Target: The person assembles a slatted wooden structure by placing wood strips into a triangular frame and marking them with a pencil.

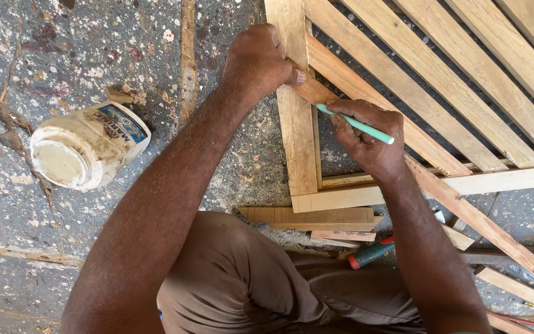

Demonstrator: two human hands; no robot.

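My right hand (366, 139) is shut on a thin teal pencil (356, 124), its tip touching a wooden slat (335, 86) of a slatted wooden frame (298, 136) lying on the ground. My left hand (258, 59) presses down on the frame's upright board and the top of that slat, fingers curled over the wood. Both forearms reach in from below, over my brown-trousered knee.
A glue-smeared white plastic jar (88, 148) lies on its side at the left on paint-spattered concrete. Short wood offcuts (316, 218) and a teal-and-red tool handle (371, 252) lie below the frame. More loose wooden strips (514, 284) sit at the lower right.
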